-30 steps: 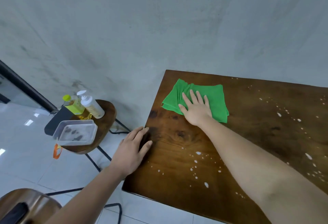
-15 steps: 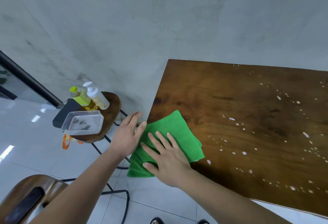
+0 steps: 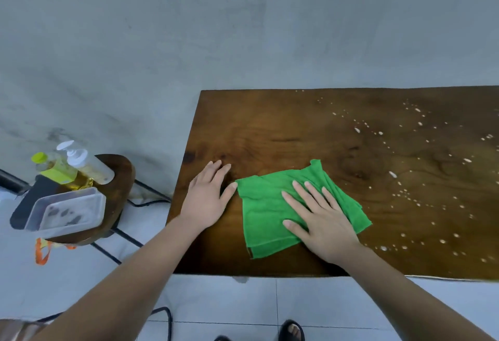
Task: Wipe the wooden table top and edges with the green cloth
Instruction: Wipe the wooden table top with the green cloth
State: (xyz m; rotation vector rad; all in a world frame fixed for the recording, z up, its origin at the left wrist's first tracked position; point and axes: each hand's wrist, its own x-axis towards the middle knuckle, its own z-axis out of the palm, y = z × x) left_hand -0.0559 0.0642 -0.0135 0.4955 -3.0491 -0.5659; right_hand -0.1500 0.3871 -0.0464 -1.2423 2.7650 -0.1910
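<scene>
The right grip [image 3: 321, 221] lies flat, fingers straight, covering part of the green cloth [image 3: 270, 211] on the near-left surface [image 3: 297, 130]. The left grip [image 3: 208, 197], also flat, rests beside it. The surface is cut off at right.

We note a dark wooden table [image 3: 297, 130], its far edge against the grey wall. On the tabletop's left half, toward the near edge, a folded green cloth [image 3: 267, 213] lies flat and slightly askew, its layers fanned out on the right side. The right hand [image 3: 321, 221] presses flat on the cloth, fingers spread. The left hand [image 3: 208, 197] rests flat on bare wood between the cloth and the left edge, thumb tip just at the cloth's far left corner. White droplets [image 3: 393, 174] speckle the right half.
</scene>
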